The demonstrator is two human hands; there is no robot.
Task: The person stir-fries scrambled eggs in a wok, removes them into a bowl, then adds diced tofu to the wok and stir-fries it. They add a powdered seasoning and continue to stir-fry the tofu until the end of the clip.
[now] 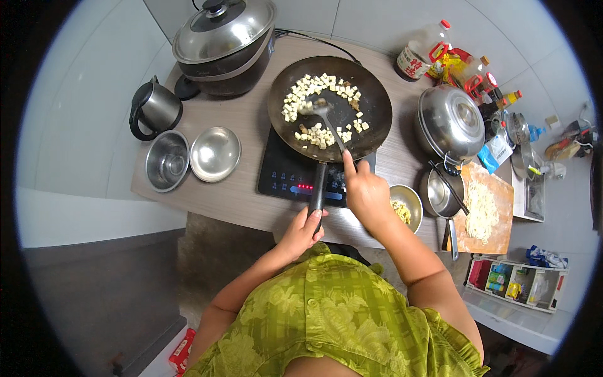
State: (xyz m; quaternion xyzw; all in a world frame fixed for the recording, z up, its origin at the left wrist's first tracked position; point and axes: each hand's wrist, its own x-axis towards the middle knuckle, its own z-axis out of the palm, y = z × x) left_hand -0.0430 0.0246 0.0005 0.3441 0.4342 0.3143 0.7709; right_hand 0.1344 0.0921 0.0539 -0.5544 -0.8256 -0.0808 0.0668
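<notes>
My left hand (pixel 304 231) grips the black handle (pixel 320 188) of a dark wok (pixel 374 113). The wok rests on a black induction cooktop (pixel 282 176) with lit red indicators. Small pale cubes, perhaps tofu (pixel 301 92), lie around the wok's inside with a few brown pieces (pixel 354 104) among them. In my right hand (pixel 367 195) is a metal spatula (pixel 335 134). Its blurred head lies inside the wok, left of the middle, close to the cubes. Beside my right wrist stands a metal bowl (pixel 414 202) holding yellowish food (pixel 401 212), partly hidden by my forearm.
At left are two metal bowls (pixel 167 162) (pixel 215 154), a kettle (pixel 158 110) and a large lidded electric pot (pixel 224 52). To the right stand a domed metal lid (pixel 450 125), a saucepan (pixel 438 193) with chopsticks (pixel 447 186) across it, noodles (pixel 481 212) on a wooden board (pixel 504 202), and several bottles (pixel 414 59).
</notes>
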